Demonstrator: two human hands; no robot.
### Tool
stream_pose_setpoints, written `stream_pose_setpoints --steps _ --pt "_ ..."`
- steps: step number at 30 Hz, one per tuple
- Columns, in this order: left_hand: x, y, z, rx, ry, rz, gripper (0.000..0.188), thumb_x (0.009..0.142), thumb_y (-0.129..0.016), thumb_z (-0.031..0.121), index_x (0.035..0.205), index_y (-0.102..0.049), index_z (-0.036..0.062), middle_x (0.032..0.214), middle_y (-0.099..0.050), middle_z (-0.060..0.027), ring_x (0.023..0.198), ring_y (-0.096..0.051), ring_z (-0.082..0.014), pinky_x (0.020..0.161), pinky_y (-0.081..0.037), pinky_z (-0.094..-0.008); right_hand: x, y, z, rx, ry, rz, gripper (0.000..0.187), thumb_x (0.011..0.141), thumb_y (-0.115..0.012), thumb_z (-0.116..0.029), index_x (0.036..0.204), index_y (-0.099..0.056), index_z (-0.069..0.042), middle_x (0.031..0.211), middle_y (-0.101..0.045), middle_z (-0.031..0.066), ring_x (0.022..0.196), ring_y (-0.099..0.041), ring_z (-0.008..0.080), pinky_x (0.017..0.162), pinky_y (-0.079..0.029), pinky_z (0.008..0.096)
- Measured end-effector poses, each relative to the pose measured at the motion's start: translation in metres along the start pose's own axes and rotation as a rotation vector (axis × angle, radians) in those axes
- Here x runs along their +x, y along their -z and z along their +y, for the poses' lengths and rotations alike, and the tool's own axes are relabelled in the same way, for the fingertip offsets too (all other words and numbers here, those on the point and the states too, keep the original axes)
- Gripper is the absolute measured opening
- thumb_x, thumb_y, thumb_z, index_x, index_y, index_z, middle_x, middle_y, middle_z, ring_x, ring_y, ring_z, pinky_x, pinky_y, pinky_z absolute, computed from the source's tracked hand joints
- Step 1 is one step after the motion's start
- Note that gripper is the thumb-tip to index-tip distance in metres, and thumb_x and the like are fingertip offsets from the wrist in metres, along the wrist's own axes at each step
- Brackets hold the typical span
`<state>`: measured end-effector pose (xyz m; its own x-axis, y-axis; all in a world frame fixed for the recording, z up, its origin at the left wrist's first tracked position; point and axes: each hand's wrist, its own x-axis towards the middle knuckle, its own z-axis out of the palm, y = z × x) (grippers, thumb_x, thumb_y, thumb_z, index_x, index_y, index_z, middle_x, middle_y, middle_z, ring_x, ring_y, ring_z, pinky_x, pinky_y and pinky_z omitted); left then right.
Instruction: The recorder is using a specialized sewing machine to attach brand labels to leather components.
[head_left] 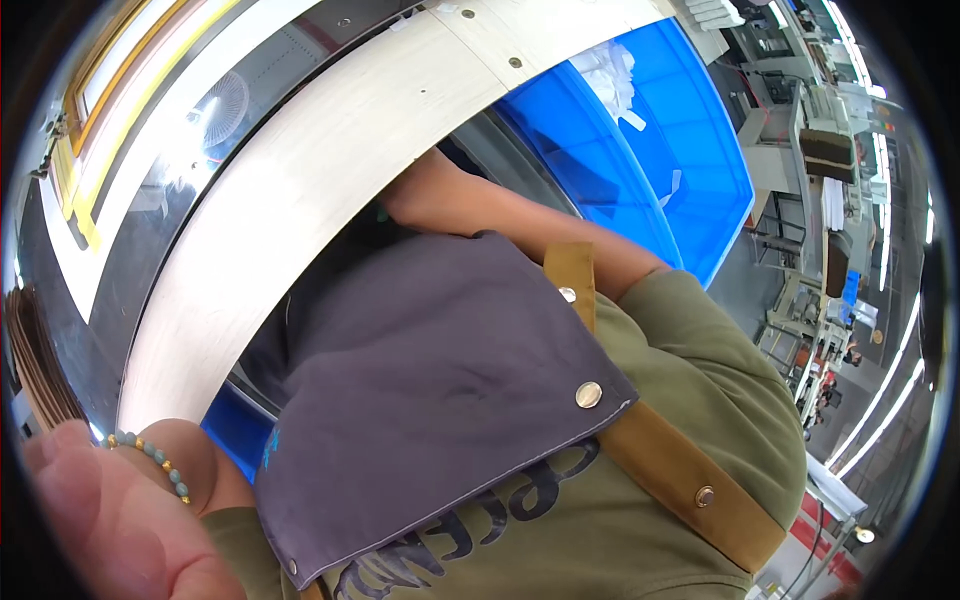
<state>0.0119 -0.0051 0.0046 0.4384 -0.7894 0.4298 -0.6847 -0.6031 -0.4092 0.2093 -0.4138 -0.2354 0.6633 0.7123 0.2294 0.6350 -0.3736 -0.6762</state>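
My left hand (120, 530) is raised very close at the lower left, large and blurred. A bracelet of grey-green and gold beads (150, 450) circles its wrist. Its fingers are not clear enough to show whether they hold anything. My right arm (520, 215) reaches from an olive sleeve toward the table edge and passes out of sight beneath it, so the right hand is hidden. Across my front lies a dark grey apron (450, 340) with brown straps (690, 480) and metal snaps, over an olive shirt (690, 370).
A pale curved-looking table edge (290, 190) runs before me, with a dark glossy surface (230, 120) beyond it. Yellow-edged frames (120, 100) lie at the far left. Blue bins (690, 130) stand at the right, white material (605, 75) in one. Workbenches (800, 150) line the room behind.
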Motion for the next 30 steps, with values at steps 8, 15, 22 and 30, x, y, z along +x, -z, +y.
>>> stream_pose_setpoints --steps 8,15,22,30 --pt "0.032 -0.016 -0.016 0.687 -0.428 0.477 0.058 0.113 -0.029 0.043 0.140 -0.048 -0.0052 0.094 -0.064 -0.0294 0.061 -0.071 -0.0345 0.048 -0.063 -0.0412 -0.001 -0.014 0.018 -0.108 0.139 0.166 0.035 0.094 -0.056 -0.003 0.125 -0.071 0.002 0.132 -0.068 0.0231 0.129 -0.061 0.0397 0.112 -0.046 0.0455" --pt "0.065 -0.021 0.001 0.759 -0.469 0.662 0.072 0.114 -0.016 0.049 0.133 -0.056 -0.0078 0.074 -0.066 -0.0285 0.056 -0.070 -0.0313 0.052 -0.065 -0.0387 -0.003 -0.009 0.022 -0.138 0.158 0.099 0.038 0.092 -0.056 -0.002 0.125 -0.072 0.001 0.134 -0.067 0.0221 0.130 -0.061 0.0389 0.114 -0.045 0.0458" --pt "0.082 -0.015 0.015 -0.047 -0.031 0.502 0.079 0.113 -0.012 0.054 0.130 -0.061 -0.0065 0.077 -0.069 -0.0242 0.060 -0.072 -0.0304 0.059 -0.067 -0.0376 0.003 -0.010 0.018 -0.061 0.042 0.096 0.036 0.093 -0.057 -0.001 0.125 -0.073 0.000 0.133 -0.068 0.0216 0.129 -0.062 0.0378 0.113 -0.045 0.0454" --pt "0.128 -0.023 0.017 -0.239 -0.118 0.368 0.058 0.116 -0.023 0.038 0.127 -0.062 -0.0034 0.091 -0.071 -0.0242 0.080 -0.077 -0.0304 0.075 -0.068 -0.0388 0.005 0.002 0.008 -0.031 0.048 0.068 0.034 0.095 -0.058 0.003 0.127 -0.071 0.003 0.130 -0.070 0.0228 0.122 -0.064 0.0385 0.107 -0.048 0.0446"
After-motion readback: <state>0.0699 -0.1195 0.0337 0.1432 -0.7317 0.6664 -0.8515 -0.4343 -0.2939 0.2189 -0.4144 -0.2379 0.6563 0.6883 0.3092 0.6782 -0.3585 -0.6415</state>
